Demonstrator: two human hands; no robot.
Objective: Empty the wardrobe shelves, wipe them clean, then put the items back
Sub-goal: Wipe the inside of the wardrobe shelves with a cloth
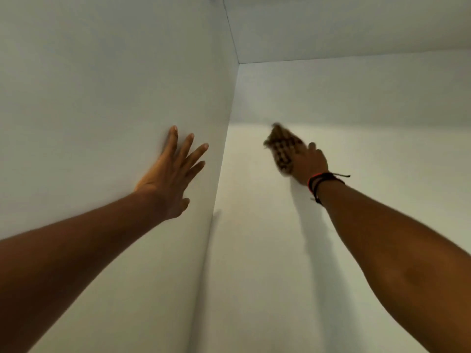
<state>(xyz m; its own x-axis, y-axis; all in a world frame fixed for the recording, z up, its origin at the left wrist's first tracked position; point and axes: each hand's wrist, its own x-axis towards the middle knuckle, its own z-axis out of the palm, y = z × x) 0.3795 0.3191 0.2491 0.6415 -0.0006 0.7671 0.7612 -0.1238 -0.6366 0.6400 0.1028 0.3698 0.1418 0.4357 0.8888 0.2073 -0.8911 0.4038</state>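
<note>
left hand (169,174): released, fingers spread, palm flat on left wall (102,85)
right hand (309,163): grasping cloth (281,147), checked, blurred
cloth position: on shelf (280,250), near back wall (356,93)

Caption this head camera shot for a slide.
Right hand holds a brown checked cloth against the white wardrobe shelf; left hand rests flat on the white side panel.

Cloth (281,146): woven fabric, checked, rough, frayed beyond the right hand (309,163) gripping it — blurred.
Shelf (254,263): smooth matt white board under the grip.
Side panel (102,85): same matt white — left of the grip.
Wristbands (322,180): thin cord, behind the grip.
</note>
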